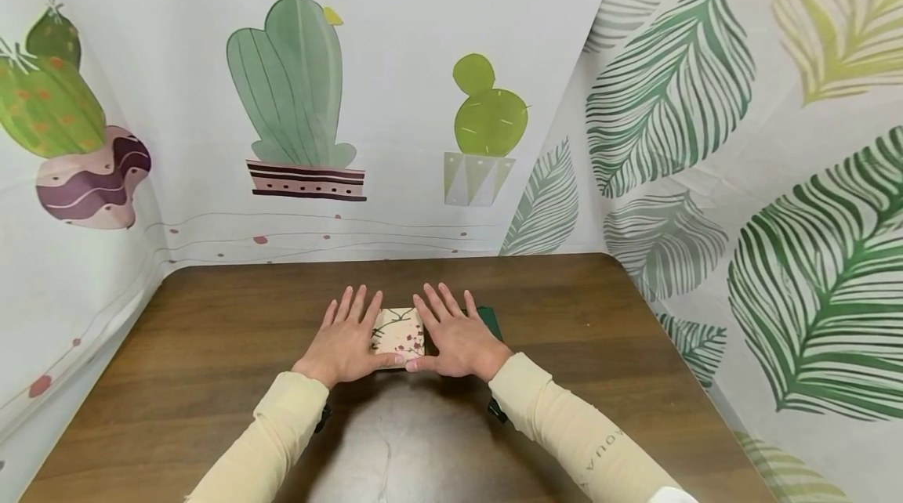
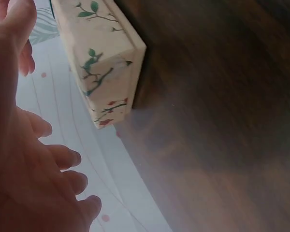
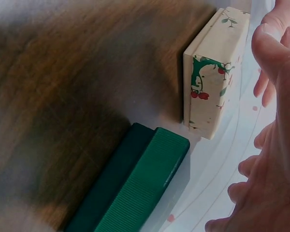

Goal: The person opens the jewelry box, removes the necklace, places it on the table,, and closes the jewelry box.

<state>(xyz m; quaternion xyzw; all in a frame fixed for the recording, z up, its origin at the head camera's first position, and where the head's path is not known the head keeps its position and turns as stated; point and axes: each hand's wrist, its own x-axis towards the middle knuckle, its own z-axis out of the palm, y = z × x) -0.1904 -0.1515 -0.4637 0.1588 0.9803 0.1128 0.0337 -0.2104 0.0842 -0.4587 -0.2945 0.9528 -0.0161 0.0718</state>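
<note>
A cream-coloured box (image 1: 399, 332) with printed branches, green leaves and red blossoms stands on the table between the two hands. Palm down, the left hand (image 1: 344, 342) spreads its straight fingers above the box's left side. The right hand (image 1: 462, 340) is spread likewise over the right side, its thumb tip close to the left thumb tip. Both wrist views show a gap between palm and cream box (image 2: 104, 63). Beneath the right hand lies a dark green box (image 3: 140, 183) with a ribbed side, mostly hidden by that hand in the head view.
The brown wooden table (image 1: 600, 378) has rounded far corners. Behind it hangs a white cloth (image 1: 409, 95) printed with cacti, and a leaf-patterned cloth (image 1: 670, 95) hangs at the right. Something black (image 1: 497, 410) is at the right wrist.
</note>
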